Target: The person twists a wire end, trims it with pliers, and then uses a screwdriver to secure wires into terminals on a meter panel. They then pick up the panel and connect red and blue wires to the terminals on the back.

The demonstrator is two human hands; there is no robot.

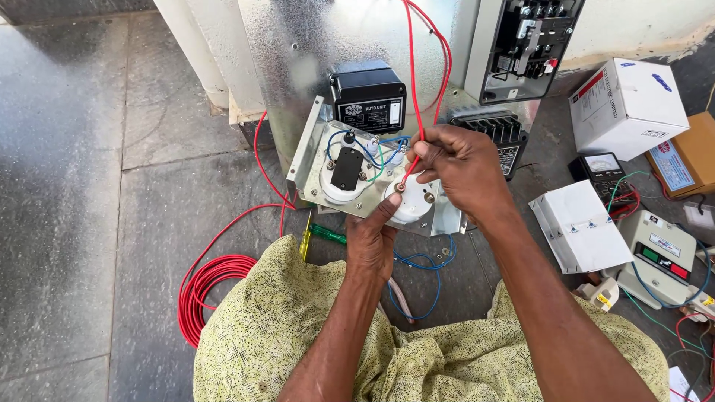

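Pinching the red wire [412, 89] in a closed grip, the right hand [460, 167] meets the white meter [412, 202], where the left hand [371, 242] presses its thumb, fingers curled.

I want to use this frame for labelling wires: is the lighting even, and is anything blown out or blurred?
Head view: soft daylight, sharp focus on the left hand, right hand and red wire; the galvanized sheet shows mottled glare, the white carton is bright but not clipped; slight wide-angle bending at the edges.

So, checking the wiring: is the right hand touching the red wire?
Touching. The head view shows the right hand pinching the red wire between its fingertips.
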